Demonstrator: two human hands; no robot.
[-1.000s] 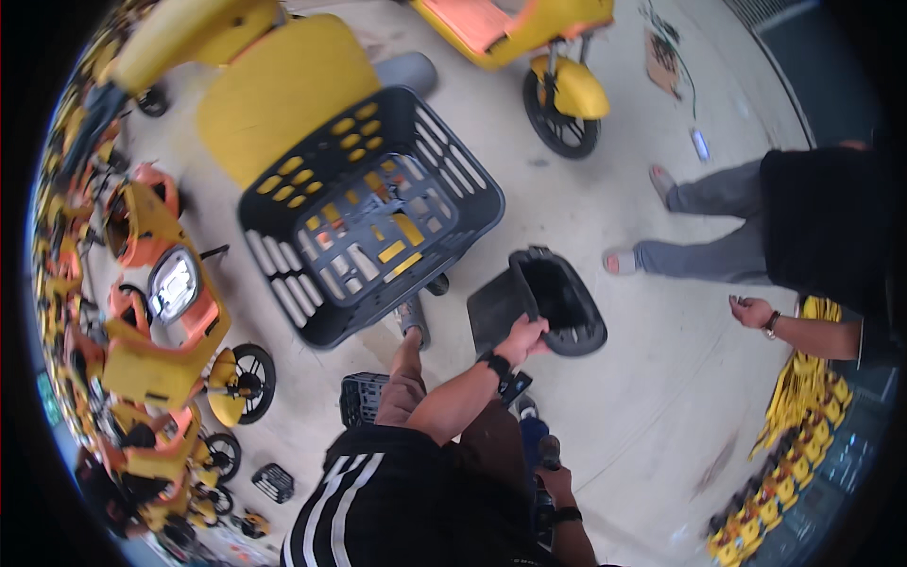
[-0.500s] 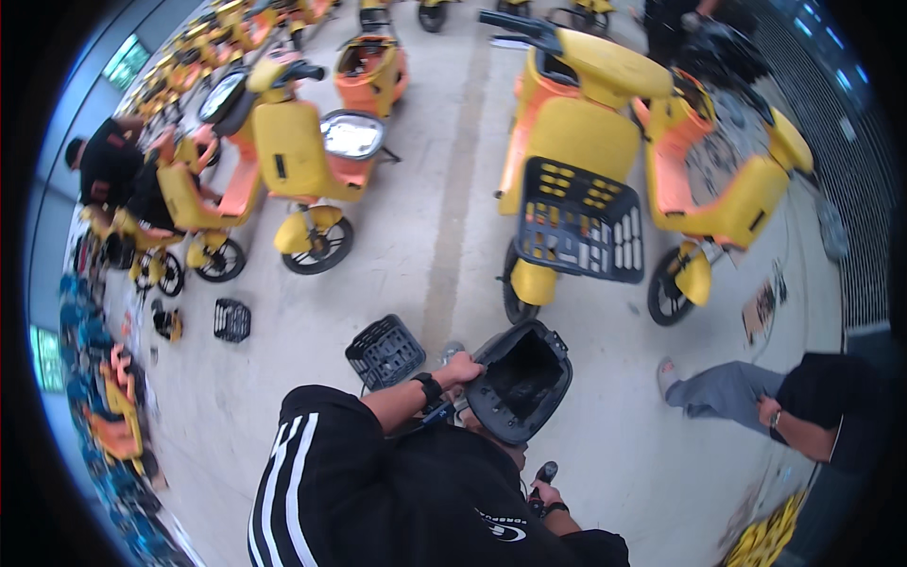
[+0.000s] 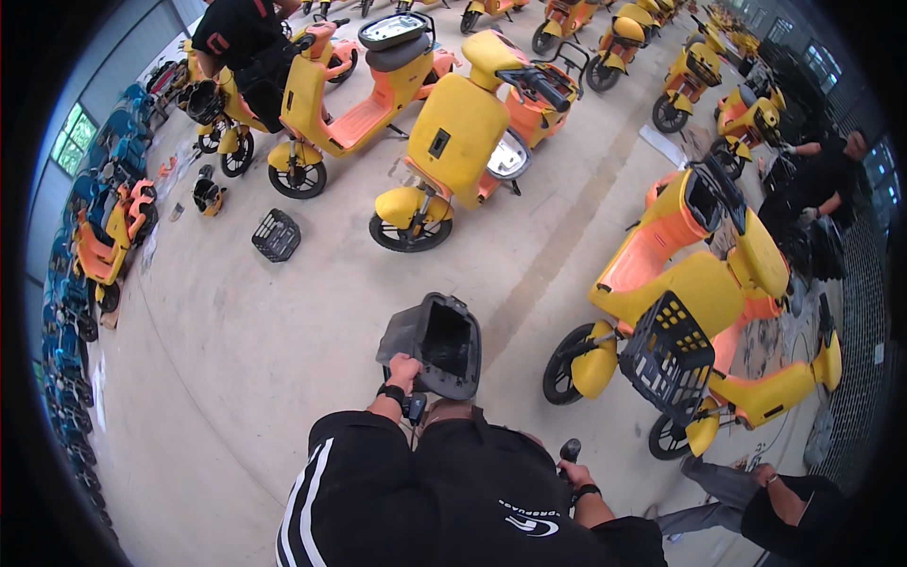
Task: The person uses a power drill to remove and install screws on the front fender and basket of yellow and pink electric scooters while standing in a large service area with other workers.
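My left hand [image 3: 405, 370] grips the edge of a dark grey plastic storage bin [image 3: 447, 382] in front of my body. Its open mouth faces up and shows a black, hollow inside. Low on my right side, my right hand [image 3: 573, 472] is closed around a black handheld tool [image 3: 570, 449] with a rounded end; its exact kind is not clear. Dark bands circle both wrists.
Ahead stands a yellow and orange scooter [image 3: 453, 132]; another, with a black basket [image 3: 669, 354], is on the right. A loose black basket [image 3: 276, 234] lies on the floor. One person [image 3: 784, 510] is at lower right, another [image 3: 236, 42] at upper left.
My view has swung left, so the scooters sit farther right. The bin is now farther left in view, still in my left hand. The lattice basket beside it no longer shows clearly.
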